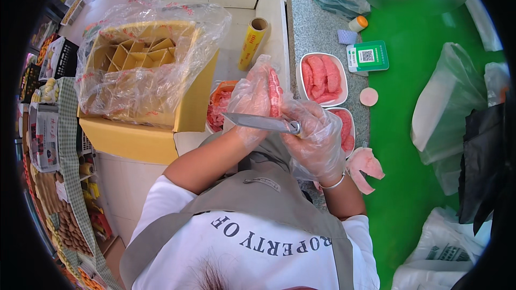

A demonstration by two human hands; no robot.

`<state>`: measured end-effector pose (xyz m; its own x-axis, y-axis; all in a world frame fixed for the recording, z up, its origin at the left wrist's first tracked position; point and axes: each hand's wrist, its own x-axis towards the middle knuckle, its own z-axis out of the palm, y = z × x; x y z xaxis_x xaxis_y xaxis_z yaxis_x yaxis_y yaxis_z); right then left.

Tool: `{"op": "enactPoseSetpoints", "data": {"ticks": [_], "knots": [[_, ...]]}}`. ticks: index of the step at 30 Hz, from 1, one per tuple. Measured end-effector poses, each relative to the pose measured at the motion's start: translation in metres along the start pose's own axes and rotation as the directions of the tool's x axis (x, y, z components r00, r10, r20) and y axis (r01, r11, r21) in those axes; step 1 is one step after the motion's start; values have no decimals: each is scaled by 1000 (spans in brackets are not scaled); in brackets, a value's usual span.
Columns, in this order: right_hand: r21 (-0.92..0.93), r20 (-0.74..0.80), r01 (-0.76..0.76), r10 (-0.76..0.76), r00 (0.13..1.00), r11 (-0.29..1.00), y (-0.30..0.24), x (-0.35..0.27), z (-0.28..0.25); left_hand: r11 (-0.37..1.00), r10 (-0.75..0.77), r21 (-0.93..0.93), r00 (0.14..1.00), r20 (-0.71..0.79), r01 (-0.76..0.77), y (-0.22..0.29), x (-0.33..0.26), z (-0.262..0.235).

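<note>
Red fruit segment points forward lengthwise, I see, along clasping fingers of left hand; right hand grips knife.

Centre: smooth metal knife, crinkled plastic gloves; upper left: matt cardboard box, glossy plastic liner; below centre: cloth apron

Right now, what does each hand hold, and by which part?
The right hand holds the knife by its handle; the left hand holds a red fruit segment, apparently along its left side.
</note>
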<state>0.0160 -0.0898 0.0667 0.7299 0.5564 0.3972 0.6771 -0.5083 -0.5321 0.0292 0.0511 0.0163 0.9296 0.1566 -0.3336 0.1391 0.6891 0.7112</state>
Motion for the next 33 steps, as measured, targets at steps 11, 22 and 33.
{"op": "enactPoseSetpoints", "data": {"ticks": [11,22,33], "knots": [[-7,2,-23,23,1000,1000,3,7,6,890,166,422,985,48,-171,-7,7,-21],[60,-13,-183,184,983,981,3,15,1,658,149,718,974,169,-225,27,-6,-8],[462,-160,-345,459,874,817,32,18,13,988,-68,148,967,245,32,7,9,-26]]}}
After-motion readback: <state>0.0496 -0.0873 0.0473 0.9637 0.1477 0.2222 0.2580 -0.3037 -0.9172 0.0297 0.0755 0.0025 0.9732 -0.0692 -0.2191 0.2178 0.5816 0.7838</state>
